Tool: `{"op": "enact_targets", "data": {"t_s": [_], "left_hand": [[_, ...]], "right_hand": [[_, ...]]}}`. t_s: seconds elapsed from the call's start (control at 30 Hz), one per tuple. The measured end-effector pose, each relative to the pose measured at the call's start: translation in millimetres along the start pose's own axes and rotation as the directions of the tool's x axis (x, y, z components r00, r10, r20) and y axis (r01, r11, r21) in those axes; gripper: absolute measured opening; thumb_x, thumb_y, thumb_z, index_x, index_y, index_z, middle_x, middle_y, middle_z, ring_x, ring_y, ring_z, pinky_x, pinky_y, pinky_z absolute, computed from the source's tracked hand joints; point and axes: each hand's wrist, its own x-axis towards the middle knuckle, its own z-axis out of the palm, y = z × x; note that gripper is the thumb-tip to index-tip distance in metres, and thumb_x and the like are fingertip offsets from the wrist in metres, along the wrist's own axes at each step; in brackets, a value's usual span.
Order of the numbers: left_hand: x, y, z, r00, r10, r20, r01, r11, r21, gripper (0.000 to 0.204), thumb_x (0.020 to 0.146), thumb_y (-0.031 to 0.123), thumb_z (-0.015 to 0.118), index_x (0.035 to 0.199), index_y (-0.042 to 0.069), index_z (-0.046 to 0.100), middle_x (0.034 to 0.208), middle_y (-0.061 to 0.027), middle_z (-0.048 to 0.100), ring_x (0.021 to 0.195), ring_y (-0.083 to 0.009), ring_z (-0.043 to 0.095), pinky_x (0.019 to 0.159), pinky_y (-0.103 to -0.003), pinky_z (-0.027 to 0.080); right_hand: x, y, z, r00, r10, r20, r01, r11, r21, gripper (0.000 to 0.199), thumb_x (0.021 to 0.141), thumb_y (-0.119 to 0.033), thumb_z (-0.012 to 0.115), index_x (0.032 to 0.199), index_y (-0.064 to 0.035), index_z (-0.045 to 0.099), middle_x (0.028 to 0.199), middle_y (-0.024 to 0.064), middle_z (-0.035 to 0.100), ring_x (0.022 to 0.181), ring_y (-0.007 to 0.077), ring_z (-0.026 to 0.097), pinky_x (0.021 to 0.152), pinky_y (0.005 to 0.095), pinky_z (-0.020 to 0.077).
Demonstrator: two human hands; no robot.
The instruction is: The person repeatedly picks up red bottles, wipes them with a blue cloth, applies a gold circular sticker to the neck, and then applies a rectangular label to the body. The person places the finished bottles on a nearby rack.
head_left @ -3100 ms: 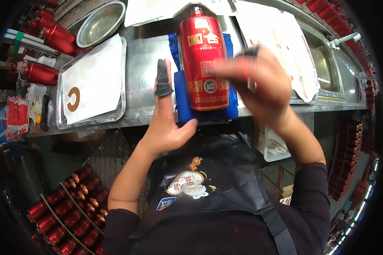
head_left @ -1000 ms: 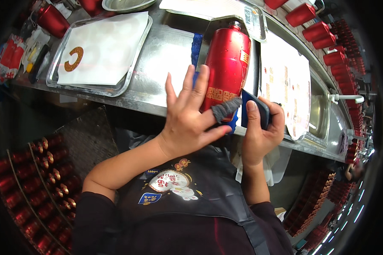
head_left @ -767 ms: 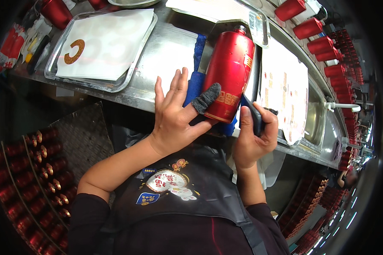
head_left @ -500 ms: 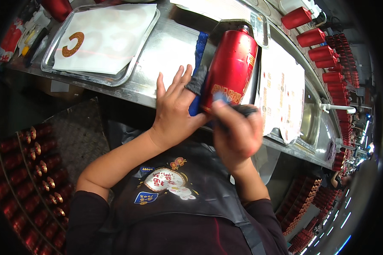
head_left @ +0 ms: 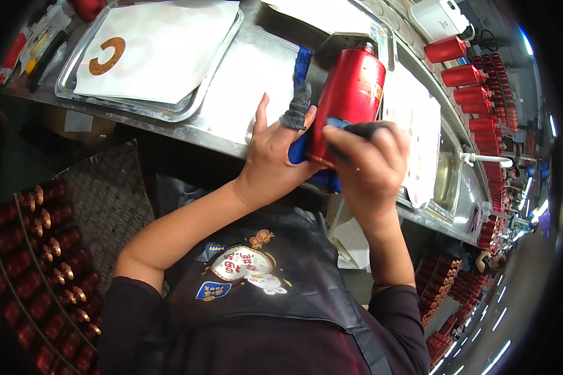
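Observation:
A red metal cylinder (head_left: 351, 94) lies on a blue pad (head_left: 303, 62) on the steel workbench (head_left: 244, 81). My left hand (head_left: 275, 153) rests flat against the cylinder's left side, fingers spread, with a grey cot on one finger. My right hand (head_left: 369, 165) is closed around a small black tool (head_left: 364, 130) and presses it on the cylinder's near end, where a blue patch shows.
A steel tray (head_left: 75, 90) with white paper and an orange C-shaped ring (head_left: 106, 55) sits at the left. White sheets lie to the right of the cylinder. More red cylinders (head_left: 466, 75) stand at the far right, and others fill a rack (head_left: 31, 262) at the lower left.
My right hand has come over the cylinder's near end with the tool. My left hand has stayed against the cylinder's left side. The view has shifted a little.

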Motion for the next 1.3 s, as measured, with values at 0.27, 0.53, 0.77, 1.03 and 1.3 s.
{"op": "enact_targets", "data": {"t_s": [0.27, 0.53, 0.77, 1.03, 1.3], "left_hand": [[0, 0, -2, 0.999, -0.034, 0.037, 0.034, 0.999, -0.01, 0.076, 0.072, 0.027, 0.086, 0.137, 0.0, 0.056, 0.105, -0.0141, 0.071, 0.099, -0.0293, 0.069, 0.119, -0.062, 0.014], [-2, 1, -5, 0.987, -0.093, 0.134, 0.093, 0.996, 0.005, 0.071, 0.082, 0.029, 0.081, 0.141, 0.004, 0.051, 0.139, -0.0145, 0.062, 0.142, -0.0276, 0.047, 0.12, -0.058, 0.006], [1, 7, -10, 0.977, -0.111, 0.18, 0.097, 0.991, 0.087, 0.082, 0.079, 0.028, 0.085, 0.145, 0.0, 0.045, 0.139, -0.0155, 0.061, 0.14, -0.0271, 0.048, 0.122, -0.053, 0.006], [16, 24, -6, 0.968, 0.105, 0.228, -0.146, 0.974, 0.171, 0.096, 0.073, 0.02, 0.082, 0.151, -0.001, 0.031, 0.156, -0.0209, 0.039, 0.143, -0.0418, 0.038, 0.111, -0.073, 0.008], [25, 31, -3, 0.978, 0.018, 0.207, -0.029, 0.998, 0.052, 0.104, 0.075, 0.028, 0.088, 0.154, -0.003, 0.028, 0.155, -0.0247, 0.037, 0.139, -0.0391, 0.043, 0.114, -0.053, 0.028]], "right_hand": [[7, 11, -12, 0.934, -0.329, 0.14, 0.313, 0.941, 0.129, 0.026, 0.065, -0.011, 0.072, 0.091, -0.0106, 0.073, 0.078, 0.0029, 0.054, 0.078, 0.0239, 0.058, 0.07, 0.0373, 0.045], [-2, 18, -11, 0.973, -0.182, 0.14, 0.118, 0.92, 0.375, 0.023, 0.071, -0.001, 0.074, 0.093, -0.0087, 0.071, 0.074, 0.0076, 0.058, 0.072, 0.0289, 0.06, 0.062, 0.0413, 0.0492], [63, 56, 11, 0.98, -0.127, -0.153, 0.141, 0.987, 0.081, 0.013, 0.076, -0.01, 0.074, 0.086, -0.0107, 0.066, 0.077, 0.0097, 0.062, 0.068, 0.0317, 0.063, 0.058, 0.0398, 0.0507], [-65, 50, -6, 0.965, 0.247, -0.086, -0.169, 0.84, 0.516, 0.036, 0.068, 0.011, 0.078, 0.098, -0.0085, 0.075, 0.084, 0.004, 0.069, 0.078, 0.0214, 0.066, 0.076, 0.0324, 0.0528], [-28, 46, 0, 0.985, 0.169, -0.03, -0.103, 0.724, 0.682, 0.023, 0.072, -0.002, 0.076, 0.095, -0.0052, 0.073, 0.082, 0.0109, 0.067, 0.074, 0.0251, 0.065, 0.069, 0.0348, 0.0521]]}}
